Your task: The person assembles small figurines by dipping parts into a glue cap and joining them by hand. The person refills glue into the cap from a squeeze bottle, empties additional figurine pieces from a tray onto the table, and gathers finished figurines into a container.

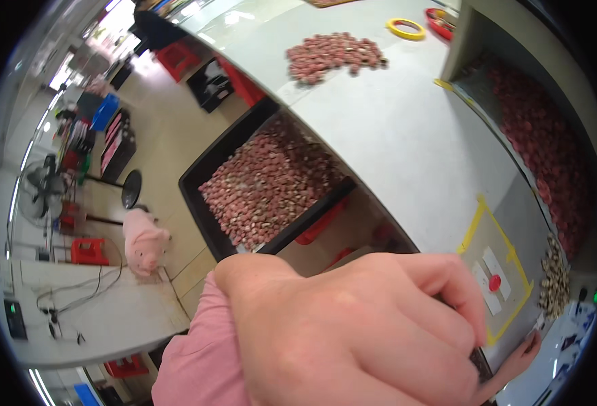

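My left hand [359, 331], in a pink sleeve [204, 358], looms large at the bottom with its fingers curled inward. What it holds, if anything, is hidden. At the lower right, my right hand [512, 365] is partly seen, fingertips together by a small white thing [541, 320], beside a pile of gold-coloured small pieces [554, 281]. Between the hands and the table's middle, a yellow tape outline [513, 252] frames two white strips [491, 269], with a round red piece [494, 283] between them.
A black crate [197, 203] of small pinkish-red pieces [264, 183] stands left of the white table [393, 128]. More pieces [336, 57] lie at its far end, near a yellow tape roll [405, 29]. Red pieces [542, 149] fill a bin on the right. A pink pig figure [145, 242] stands left.
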The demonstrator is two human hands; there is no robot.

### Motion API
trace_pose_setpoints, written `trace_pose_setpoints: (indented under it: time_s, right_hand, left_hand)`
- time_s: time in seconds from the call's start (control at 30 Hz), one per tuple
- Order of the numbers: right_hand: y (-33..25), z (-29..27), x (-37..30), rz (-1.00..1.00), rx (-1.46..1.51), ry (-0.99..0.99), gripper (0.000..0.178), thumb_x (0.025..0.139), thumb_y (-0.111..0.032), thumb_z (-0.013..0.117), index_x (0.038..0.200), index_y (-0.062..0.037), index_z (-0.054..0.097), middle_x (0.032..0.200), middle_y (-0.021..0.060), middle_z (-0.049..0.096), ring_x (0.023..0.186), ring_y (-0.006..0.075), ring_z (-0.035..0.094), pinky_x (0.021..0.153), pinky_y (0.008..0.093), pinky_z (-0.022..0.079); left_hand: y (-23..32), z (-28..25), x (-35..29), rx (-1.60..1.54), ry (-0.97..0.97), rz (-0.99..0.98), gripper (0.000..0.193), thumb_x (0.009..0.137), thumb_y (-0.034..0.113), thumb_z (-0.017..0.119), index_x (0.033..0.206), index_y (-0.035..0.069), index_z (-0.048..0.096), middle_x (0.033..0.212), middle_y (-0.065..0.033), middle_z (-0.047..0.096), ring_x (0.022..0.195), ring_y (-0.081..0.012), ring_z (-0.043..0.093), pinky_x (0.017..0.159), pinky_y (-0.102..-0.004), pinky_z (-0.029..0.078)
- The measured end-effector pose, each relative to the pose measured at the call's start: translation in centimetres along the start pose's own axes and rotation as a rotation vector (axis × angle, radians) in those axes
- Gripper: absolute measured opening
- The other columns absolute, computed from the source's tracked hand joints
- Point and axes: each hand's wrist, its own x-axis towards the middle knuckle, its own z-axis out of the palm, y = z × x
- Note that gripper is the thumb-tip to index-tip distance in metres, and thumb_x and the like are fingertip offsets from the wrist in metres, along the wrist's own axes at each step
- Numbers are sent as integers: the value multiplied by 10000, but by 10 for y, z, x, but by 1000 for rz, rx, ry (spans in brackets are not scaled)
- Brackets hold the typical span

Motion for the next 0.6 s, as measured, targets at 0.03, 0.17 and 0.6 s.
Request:
trace_pose_setpoints:
  time_s: [0.03, 0.17, 0.6]
  right_hand:
    - [1, -9, -3, 23, -74, 30, 386, 972, -291, 488, 1195, 19, 545, 1188, 167, 576, 1082, 275, 543, 948, 335, 407]
    - [-48, 9, -3, 83, -42, 26, 327, 956, -245, 507, 1152, 8, 574, 1117, 154, 600, 1051, 280, 552, 946, 338, 402]
    - [-38, -37, 6, 22, -30, 157, 142, 891, -109, 568, 982, -23, 636, 949, 132, 584, 848, 285, 581, 733, 340, 469]
  left_hand:
    - [-2, 6, -3, -53, -16, 24, 130, 756, 110, 658, 653, 87, 582, 589, 25, 507, 498, -124, 486, 676, -322, 455]
    - [-11, 51, 6, -338, -127, 120, 131, 751, 106, 659, 648, 88, 581, 583, 29, 502, 486, -119, 479, 674, -322, 454]
    - [5, 170, 71, -667, -954, 268, 248, 718, 263, 637, 951, 196, 689, 782, 27, 634, 843, -89, 622, 901, -380, 423]
